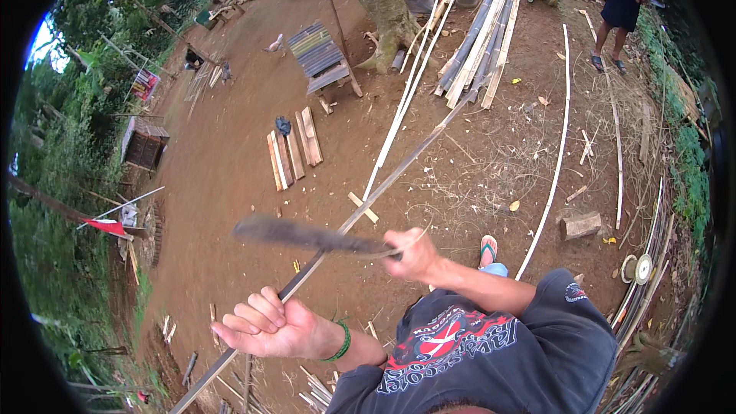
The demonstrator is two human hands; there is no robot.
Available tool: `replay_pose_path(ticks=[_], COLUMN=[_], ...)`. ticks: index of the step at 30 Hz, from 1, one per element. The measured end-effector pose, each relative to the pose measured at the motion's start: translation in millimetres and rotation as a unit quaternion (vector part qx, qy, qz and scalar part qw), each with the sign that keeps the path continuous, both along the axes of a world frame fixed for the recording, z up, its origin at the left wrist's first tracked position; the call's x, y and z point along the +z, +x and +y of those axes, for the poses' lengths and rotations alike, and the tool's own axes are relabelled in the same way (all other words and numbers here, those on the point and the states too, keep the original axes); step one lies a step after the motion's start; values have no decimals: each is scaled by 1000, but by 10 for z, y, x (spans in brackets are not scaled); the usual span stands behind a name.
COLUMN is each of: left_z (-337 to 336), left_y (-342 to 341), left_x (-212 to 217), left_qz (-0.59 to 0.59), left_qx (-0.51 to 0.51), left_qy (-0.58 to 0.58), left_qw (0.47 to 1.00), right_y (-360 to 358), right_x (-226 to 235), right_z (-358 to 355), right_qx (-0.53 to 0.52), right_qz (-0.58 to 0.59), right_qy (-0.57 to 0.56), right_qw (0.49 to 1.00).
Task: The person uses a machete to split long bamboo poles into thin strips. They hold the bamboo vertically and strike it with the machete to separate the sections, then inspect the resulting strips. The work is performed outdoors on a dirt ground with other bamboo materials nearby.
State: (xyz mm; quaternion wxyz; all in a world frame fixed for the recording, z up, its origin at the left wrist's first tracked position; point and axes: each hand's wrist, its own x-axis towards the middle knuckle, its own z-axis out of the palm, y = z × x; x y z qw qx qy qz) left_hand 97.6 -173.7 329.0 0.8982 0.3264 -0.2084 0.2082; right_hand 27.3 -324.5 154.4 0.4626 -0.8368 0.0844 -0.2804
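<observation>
A long, narrow bamboo strip (406, 165) runs slantwise across the view, from the lower left up toward a stack of split bamboo. My left hand (272, 323), with a green band at its wrist, is closed around its near part. In my right hand (416, 255) is the dark handle of a machete, held in closed fingers. The machete's broad dark blade (307, 235), blurred by motion, points left and crosses the strip just beyond my left hand. A thin pale sliver curls beside my right hand.
Split bamboo lengths (479, 50) lie stacked ahead, near a tree trunk (383, 0). Short planks (295, 149) rest left of centre, close to a small slatted stand (318, 50). A wood block (580, 225) sits at right. Another person (622, 0) stands far right. Shavings litter the dirt.
</observation>
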Motion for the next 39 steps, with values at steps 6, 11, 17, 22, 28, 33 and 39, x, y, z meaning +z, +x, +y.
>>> replay_pose_path(ticks=[6, 11, 17, 22, 28, 33, 39], left_z=[-105, -245, -215, -351, -415, -440, -663], left_y=[41, 48, 51, 36, -1, 2, -81], left_x=[-82, -149, -179, -168, -98, -135, 3], left_qz=[28, 2, -55, -25, -1, 6, 63], left_qx=[17, -28, -117, -48, -45, -28, 27], left_qy=[-12, 16, 12, -9, -5, -20, -36], left_qw=[999, 999, 992, 999, 999, 999, 997], right_y=[-43, -147, -272, -268, -260, -220, -210], right_x=[-382, 54, -748, -107, -1295, -706, -1922], right_z=[-469, -105, -979, -284, -1511, -902, -1811], right_qx=[-145, -17, -213, 7, -273, -101, -271], right_qz=[125, -6, 226, 66, 278, 98, 158], right_qy=[163, 19, 170, 73, 245, 182, 173], right_qw=[968, 1000, 935, 995, 888, 973, 934])
